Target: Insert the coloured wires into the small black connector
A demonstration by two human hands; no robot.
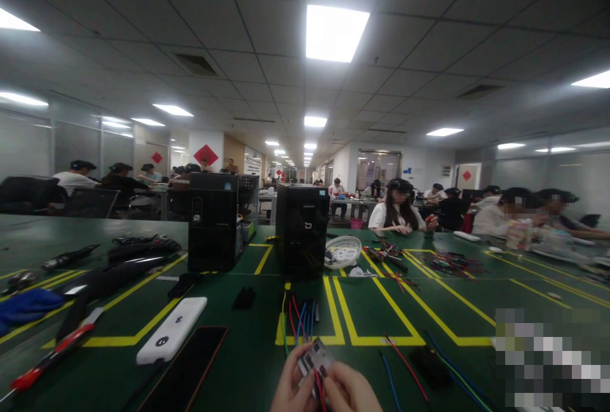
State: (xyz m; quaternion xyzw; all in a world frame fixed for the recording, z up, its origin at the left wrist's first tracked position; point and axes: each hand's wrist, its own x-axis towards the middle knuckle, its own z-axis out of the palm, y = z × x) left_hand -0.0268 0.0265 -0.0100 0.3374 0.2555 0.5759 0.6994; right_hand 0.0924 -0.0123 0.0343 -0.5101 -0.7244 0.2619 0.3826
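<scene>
Small wired module (314,356), in front of black computer tower (302,234).
Pinched in fingers of left hand (293,381) and right hand (351,388); probably light, rigid, fragile at wires (320,390); best gripped by edges.

We see our left hand (291,379) and right hand (351,388) bare, with slim, tapering fingers (296,357); behind the fingers the backs are uncovered too, our nails too blurred to make out
</scene>
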